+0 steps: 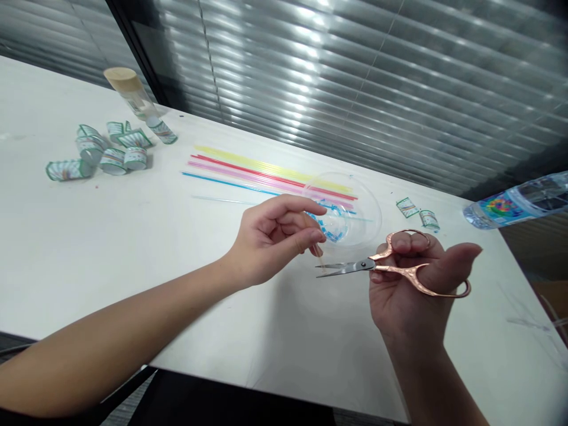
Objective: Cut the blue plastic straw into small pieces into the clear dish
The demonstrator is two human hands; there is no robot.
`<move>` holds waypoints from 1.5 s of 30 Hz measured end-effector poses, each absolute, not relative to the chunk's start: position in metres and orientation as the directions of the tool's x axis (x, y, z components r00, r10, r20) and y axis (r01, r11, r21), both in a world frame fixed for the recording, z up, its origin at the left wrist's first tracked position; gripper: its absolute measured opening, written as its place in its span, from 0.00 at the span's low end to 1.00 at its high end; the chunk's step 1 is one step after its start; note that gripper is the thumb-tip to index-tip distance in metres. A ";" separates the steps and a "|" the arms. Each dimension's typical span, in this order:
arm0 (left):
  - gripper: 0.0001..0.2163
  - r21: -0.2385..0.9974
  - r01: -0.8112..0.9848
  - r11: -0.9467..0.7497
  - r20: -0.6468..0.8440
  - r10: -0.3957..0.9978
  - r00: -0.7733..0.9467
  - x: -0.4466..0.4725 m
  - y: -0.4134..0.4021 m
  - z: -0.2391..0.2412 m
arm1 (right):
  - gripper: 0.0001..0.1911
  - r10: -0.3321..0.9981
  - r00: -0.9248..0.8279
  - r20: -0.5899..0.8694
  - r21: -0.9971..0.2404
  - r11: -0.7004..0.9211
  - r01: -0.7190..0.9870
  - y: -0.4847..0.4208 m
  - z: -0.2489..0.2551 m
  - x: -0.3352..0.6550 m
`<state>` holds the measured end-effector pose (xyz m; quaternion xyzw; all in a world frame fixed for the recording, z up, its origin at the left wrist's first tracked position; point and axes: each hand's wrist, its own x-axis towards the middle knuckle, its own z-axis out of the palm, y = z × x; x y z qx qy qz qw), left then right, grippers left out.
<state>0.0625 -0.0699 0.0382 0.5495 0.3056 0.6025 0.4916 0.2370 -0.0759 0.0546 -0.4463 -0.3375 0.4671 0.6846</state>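
Observation:
My left hand (284, 236) is closed, pinching a thin, pale see-through straw (321, 259) between thumb and fingers. In my right hand (408, 296) are small scissors (364, 264) with copper-coloured handles, the thumb and fingers at the loops. Their silver blades are slightly apart and lie around the lower end of the straw; whether they touch it I cannot tell. Behind my left fingers stands a clear round plastic dish (375, 222) with several short blue pieces (336, 235) in it, partly hidden by the hand.
Thin yellow, red, pink and blue straws (248, 168) lie side by side on the white table (146, 236), some reaching behind the dish. Several rolled green-edged labels (113, 160) and a cork-topped bottle (133, 94) are at the left. A water bottle (506, 207) lies at the right, near two small labelled rolls (429, 219).

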 end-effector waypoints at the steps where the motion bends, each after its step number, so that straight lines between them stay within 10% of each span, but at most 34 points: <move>1: 0.08 0.912 -0.255 -0.322 0.353 0.932 0.087 0.063 -0.070 0.038 | 0.27 0.941 0.336 0.041 -0.926 0.162 -0.340 -0.076 0.055 0.237; 45: 0.08 0.883 -0.169 -0.439 0.451 0.892 0.040 0.063 -0.074 0.031 | 0.28 0.935 0.348 0.070 -0.948 0.171 -0.270 -0.077 0.055 0.237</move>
